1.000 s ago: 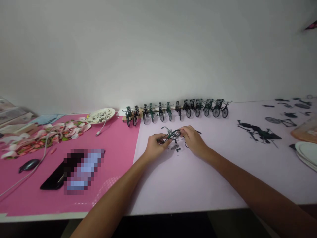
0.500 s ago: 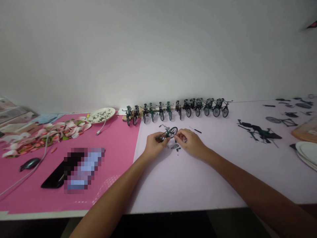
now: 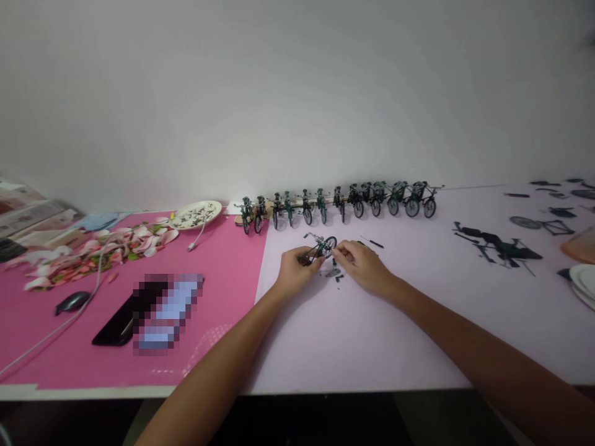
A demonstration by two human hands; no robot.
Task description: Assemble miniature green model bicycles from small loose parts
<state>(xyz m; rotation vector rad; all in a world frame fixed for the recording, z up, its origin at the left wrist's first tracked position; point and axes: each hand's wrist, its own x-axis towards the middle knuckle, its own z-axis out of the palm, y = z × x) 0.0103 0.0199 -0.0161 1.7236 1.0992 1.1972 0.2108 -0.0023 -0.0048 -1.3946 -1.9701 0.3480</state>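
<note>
On the left of the bench lie a dark mouse, pink petals, a black phone and a plate. The left hand grips a small bicycle, which sits tilted between both hands; a row of bicycles stands behind. Loose parts lie just below. The right hand has fingertips drawn together beside the wheel; whether they pinch anything, I cannot tell. Beyond it lies a screwdriver, then a dark frame farther right.
</note>
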